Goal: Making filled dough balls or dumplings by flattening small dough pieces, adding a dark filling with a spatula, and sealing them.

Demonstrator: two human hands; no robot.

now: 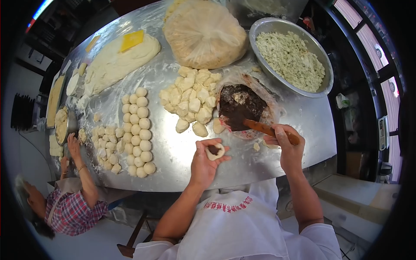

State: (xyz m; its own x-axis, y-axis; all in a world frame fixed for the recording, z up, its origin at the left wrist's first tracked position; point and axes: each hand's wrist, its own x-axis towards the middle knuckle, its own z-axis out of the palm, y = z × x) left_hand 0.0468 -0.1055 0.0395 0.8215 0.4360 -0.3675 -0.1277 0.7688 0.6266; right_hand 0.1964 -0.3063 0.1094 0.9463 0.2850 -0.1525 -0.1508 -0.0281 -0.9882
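Note:
My left hand [208, 159] cups a dough wrapper [215, 151] with dark filling in its hollow. A wooden paddle [271, 131] is in my right hand [287, 148], its far end in the dark brown paste [242, 109]. That paste sits in an opened clear plastic bag [276, 112] on the metal table [175, 174]. Pieces of pale dough [195, 100] are heaped beyond my left hand, a few lying apart near the bag. Further left, round dough balls [144, 135] stand in close rows, next to a pile of smaller dough lumps [107, 144].
A steel bowl [327, 85] of greenish-white crumbly filling stands at the back right. Beside it is a large tied plastic bag [204, 34]. A big dough slab [113, 65] bears a yellow scraper [132, 41]. At the far left a co-worker [73, 201] reaches toward a metal bowl [72, 120].

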